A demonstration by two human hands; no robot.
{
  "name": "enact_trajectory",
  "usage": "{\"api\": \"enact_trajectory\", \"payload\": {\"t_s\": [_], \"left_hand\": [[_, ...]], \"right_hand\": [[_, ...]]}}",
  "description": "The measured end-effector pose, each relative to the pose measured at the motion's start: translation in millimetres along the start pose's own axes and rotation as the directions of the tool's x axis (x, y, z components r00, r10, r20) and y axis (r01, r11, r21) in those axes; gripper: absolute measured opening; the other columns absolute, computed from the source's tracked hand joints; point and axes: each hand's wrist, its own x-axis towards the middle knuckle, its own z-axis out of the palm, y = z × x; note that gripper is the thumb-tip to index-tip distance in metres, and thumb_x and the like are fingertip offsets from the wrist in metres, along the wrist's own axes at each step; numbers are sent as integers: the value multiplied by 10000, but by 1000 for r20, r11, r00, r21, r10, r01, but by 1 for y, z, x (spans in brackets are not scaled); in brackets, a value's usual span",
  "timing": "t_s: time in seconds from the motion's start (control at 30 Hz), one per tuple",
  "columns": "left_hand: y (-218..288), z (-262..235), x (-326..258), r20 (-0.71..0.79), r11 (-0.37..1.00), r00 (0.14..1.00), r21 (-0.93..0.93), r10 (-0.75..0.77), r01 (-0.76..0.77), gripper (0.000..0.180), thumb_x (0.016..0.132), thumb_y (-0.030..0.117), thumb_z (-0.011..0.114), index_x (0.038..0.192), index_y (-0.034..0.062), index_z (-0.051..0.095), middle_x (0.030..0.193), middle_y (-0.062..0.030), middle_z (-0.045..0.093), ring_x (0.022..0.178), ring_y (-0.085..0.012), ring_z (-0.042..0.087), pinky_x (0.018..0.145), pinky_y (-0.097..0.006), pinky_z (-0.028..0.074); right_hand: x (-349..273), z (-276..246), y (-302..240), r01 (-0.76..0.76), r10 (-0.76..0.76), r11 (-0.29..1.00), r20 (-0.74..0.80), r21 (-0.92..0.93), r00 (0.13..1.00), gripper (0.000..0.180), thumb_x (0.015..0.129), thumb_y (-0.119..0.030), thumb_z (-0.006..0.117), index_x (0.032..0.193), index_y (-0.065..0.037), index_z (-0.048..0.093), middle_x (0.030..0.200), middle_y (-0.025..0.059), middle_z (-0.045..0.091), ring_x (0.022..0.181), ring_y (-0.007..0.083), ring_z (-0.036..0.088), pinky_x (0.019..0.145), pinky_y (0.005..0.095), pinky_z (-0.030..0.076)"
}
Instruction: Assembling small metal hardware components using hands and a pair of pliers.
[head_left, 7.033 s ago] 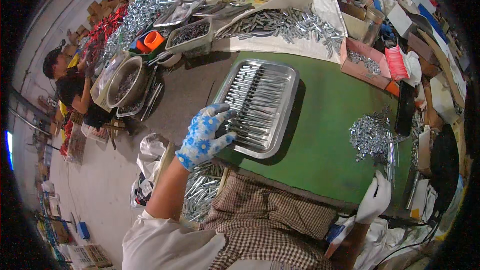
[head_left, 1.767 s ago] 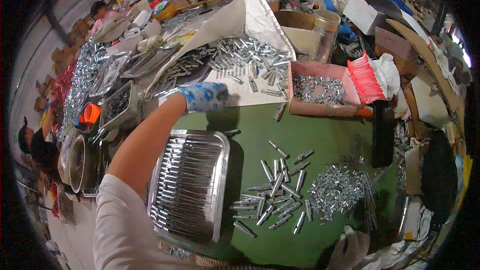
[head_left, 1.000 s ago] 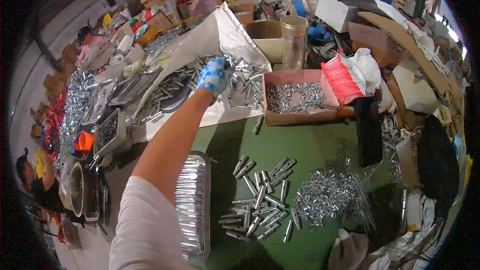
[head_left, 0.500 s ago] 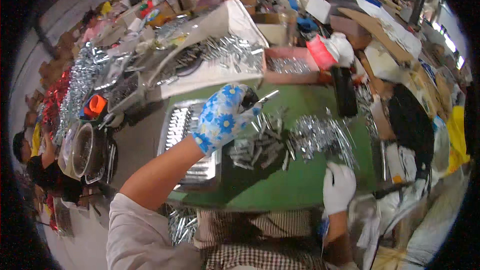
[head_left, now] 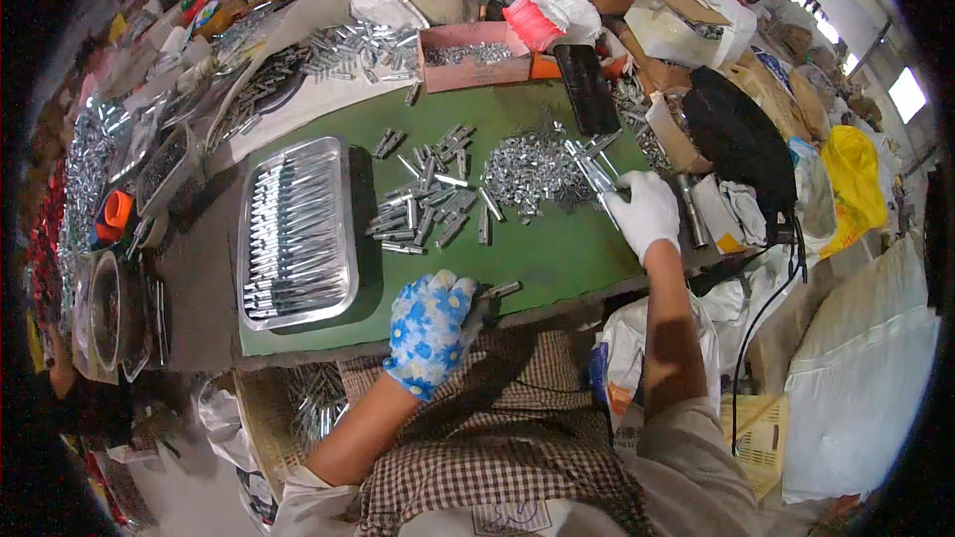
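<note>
Holding: left hand [head_left: 430, 328], one metal tube [head_left: 505, 289]; right hand [head_left: 649, 211] at thin rods [head_left: 594, 171], grip unclear; one tray [head_left: 345, 209]; one pink box [head_left: 477, 77].

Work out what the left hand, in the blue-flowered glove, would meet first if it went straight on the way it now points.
The left hand would probably first meet the loose, silver, cylindrical metal pieces on the flat green tabletop, though its height above that surface is unclear.
</note>
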Motion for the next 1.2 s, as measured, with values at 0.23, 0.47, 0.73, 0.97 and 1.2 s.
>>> {"api": "enact_trajectory", "payload": {"t_s": [0.23, 0.47, 0.73, 0.97, 1.2], "left_hand": [[22, 12, 21, 28, 999, 998, -23, -48, 49, 237, 766, 224, 686, 970, 114, 633, 910, -80, 571, 862, -288, 567, 734, -430, 452], [29, 24, 34, 41, 997, 999, -76, -28, 31, 215, 773, 211, 674, 956, 105, 638, 892, -76, 568, 850, -280, 569, 719, -417, 455], [32, 19, 36, 64, 993, 996, -102, -59, 66, 248, 734, 202, 717, 958, 123, 645, 850, -77, 556, 807, -299, 558, 694, -432, 446], [28, 29, 38, 54, 993, 995, -77, -83, 87, 224, 747, 188, 722, 941, 106, 646, 826, -66, 557, 797, -286, 559, 680, -417, 446], [33, 26, 39, -30, 996, 998, -69, -51, 49, 266, 751, 197, 707, 995, 107, 649, 868, -70, 557, 771, -269, 572, 645, -411, 461]], "right_hand": [[4, 4, 5, -32, 33, 999, 111, -13, 993, 212, 851, -277, 599, 870, -86, 688, 916, 147, 648, 882, 340, 625, 806, 453, 488], [0, 0, 11, 81, -70, 991, 104, -107, 992, 143, 865, -210, 581, 883, -82, 641, 899, 141, 619, 882, 343, 592, 803, 455, 455], [-52, -33, -14, 269, -351, 904, 218, 334, 910, 156, 871, -138, 572, 1008, -70, 604, 895, 148, 612, 839, 361, 601, 753, 454, 473], [-70, -26, -22, 401, -480, 822, 113, 405, 870, 141, 768, -76, 663, 907, -92, 658, 852, 87, 613, 819, 297, 605, 731, 395, 473], [-72, -24, -21, 431, -482, 815, 40, 388, 875, 156, 754, -77, 681, 908, -97, 671, 868, 56, 628, 866, 278, 591, 787, 400, 453]]}}
